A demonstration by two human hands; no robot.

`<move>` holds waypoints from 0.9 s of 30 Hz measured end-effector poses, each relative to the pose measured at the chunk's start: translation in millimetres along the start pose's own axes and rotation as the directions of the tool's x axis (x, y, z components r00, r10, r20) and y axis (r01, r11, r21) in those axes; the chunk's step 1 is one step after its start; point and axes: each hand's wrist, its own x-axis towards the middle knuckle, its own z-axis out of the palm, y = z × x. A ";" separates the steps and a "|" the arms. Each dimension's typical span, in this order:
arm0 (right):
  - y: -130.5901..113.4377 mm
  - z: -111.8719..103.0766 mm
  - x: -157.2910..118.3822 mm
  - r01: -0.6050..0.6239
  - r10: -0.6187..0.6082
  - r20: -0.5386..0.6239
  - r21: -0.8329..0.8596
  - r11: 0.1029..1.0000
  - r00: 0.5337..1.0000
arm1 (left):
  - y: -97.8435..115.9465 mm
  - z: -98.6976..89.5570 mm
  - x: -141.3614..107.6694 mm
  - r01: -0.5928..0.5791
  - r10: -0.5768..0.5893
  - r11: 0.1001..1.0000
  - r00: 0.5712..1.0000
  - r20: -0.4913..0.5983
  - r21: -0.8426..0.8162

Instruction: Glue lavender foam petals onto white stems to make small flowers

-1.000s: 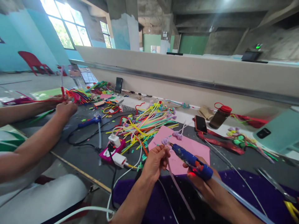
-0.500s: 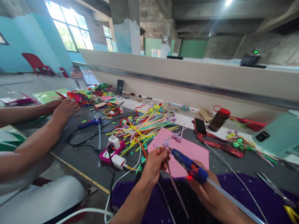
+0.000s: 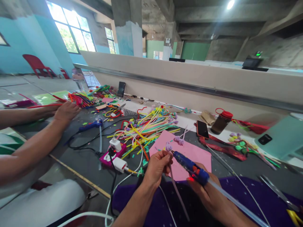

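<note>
Between the thumb and fingers of my left hand (image 3: 155, 171) is pinched a pipe-cleaner flower (image 3: 169, 146) with a purple head; its long pale stem (image 3: 177, 195) hangs below. My right hand (image 3: 205, 192) is closed around a blue hot glue gun (image 3: 190, 167), which has a red light on and a clear glue stick (image 3: 236, 201) out of its back. The nozzle is right by the base of the flower head; whether it touches, I cannot tell. Under both lies a pink sheet (image 3: 201, 157), with another purple flower piece (image 3: 179, 140) on it.
Left of the sheet are colourful pipe cleaners (image 3: 151, 126) and a purple power strip (image 3: 106, 160) with plugs and cables. A second glue gun (image 3: 92, 125) lies nearer a co-worker's hands (image 3: 67, 111). A phone (image 3: 202, 129), brown bottle (image 3: 222, 122) and scissors (image 3: 279, 192) are at right.
My hands stay almost in place, with the nozzle still at the flower head. At the left, a red pipe cleaner now shows stretched out by the co-worker's hands.
</note>
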 end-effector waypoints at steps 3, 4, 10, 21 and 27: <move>-0.5 -0.9 0.7 -0.008 0.008 0.016 -0.013 1.000 1.000 | -0.3 -0.3 0.0 -0.007 0.007 1.000 1.000 -0.001 -0.001; -0.3 -0.9 0.9 -0.010 0.010 0.022 -0.016 1.000 1.000 | -0.4 -0.5 0.0 -0.011 0.011 1.000 1.000 -0.002 -0.001; 1.0 -0.7 0.1 0.006 -0.006 0.026 -0.025 1.000 1.000 | 0.3 -1.1 -0.4 -0.026 0.026 0.999 1.000 0.011 -0.022; -1.9 -5.5 -2.6 -0.007 0.005 0.024 0.059 0.998 1.000 | 2.8 0.0 -0.9 0.004 -0.004 1.000 1.000 -0.005 -0.004; 2.1 -23.7 -8.4 0.037 -0.040 -0.117 -0.028 0.999 0.992 | 3.8 -3.9 1.2 0.086 -0.085 0.996 0.996 0.017 -0.036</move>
